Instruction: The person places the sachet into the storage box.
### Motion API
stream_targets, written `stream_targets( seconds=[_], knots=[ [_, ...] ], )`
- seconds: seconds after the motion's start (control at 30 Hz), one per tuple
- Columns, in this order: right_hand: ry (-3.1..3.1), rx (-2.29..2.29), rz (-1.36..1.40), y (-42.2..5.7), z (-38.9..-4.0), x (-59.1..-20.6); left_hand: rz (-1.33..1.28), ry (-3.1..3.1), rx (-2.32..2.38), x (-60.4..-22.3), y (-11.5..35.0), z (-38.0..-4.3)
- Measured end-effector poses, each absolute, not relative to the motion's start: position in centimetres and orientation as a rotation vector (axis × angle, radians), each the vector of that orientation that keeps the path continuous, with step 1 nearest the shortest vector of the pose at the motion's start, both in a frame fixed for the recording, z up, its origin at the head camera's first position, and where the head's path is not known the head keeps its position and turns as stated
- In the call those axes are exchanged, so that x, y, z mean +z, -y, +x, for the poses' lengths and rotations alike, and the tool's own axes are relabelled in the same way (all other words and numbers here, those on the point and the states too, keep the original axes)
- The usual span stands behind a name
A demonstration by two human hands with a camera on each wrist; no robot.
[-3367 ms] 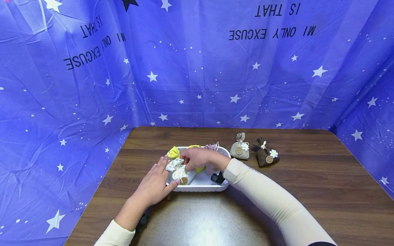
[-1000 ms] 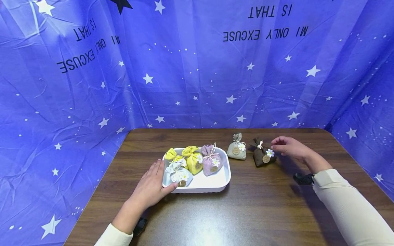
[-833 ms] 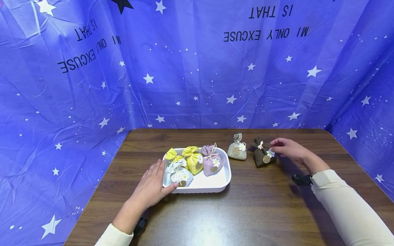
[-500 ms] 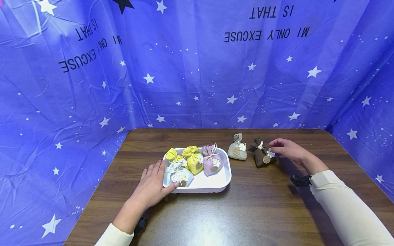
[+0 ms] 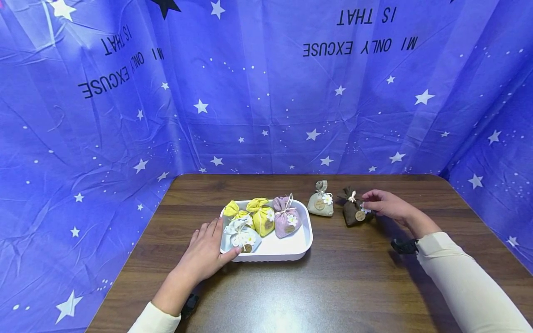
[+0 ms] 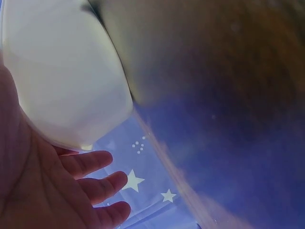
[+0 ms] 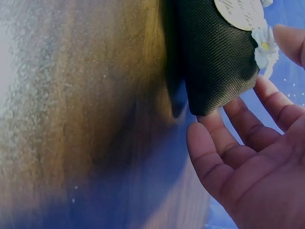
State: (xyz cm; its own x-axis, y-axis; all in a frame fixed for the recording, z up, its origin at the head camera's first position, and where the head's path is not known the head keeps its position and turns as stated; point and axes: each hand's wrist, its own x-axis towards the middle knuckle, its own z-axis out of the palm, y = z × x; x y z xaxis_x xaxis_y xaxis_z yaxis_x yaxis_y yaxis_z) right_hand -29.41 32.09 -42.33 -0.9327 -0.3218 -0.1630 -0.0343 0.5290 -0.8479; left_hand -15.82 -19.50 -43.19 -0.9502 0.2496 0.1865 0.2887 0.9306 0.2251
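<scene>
A white tray [image 5: 287, 252] holds two yellow drawstring pouches, a pale mauve pouch [image 5: 287, 224] and a white pouch [image 5: 243, 238]. Along the tray's left end rests my left hand [image 5: 204, 252], its thumb over the front-left corner. In the left wrist view, that hand's fingers [image 6: 97, 186] extend loosely beside the tray wall. My right hand [image 5: 389, 206] reaches the right side of a dark brown pouch [image 5: 354, 215]. In the right wrist view, its thumb is by the pouch's white flower [image 7: 265, 46], and its half-bent fingers [image 7: 214, 138] lie around the lower edge without a visible grip.
A beige pouch [image 5: 320, 203] with a flower and round tag stands between the tray and the brown pouch. Everything is on a wooden table [image 5: 333, 286]. A blue star-patterned cloth [image 5: 266, 92] hangs behind and at the sides.
My right hand has left the white pouch in the tray and gone right to the brown pouch, then edged leftward against it. My left hand stays at the tray.
</scene>
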Motion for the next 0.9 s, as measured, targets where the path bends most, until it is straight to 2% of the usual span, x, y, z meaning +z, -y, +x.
stream_targets(
  seconds=[0.9],
  knots=[
    [-2.345, -1.340, -0.330, -33.1, -30.4, -42.8, -0.415, 2.944, -0.381, -43.4, 19.6, -15.9]
  ],
)
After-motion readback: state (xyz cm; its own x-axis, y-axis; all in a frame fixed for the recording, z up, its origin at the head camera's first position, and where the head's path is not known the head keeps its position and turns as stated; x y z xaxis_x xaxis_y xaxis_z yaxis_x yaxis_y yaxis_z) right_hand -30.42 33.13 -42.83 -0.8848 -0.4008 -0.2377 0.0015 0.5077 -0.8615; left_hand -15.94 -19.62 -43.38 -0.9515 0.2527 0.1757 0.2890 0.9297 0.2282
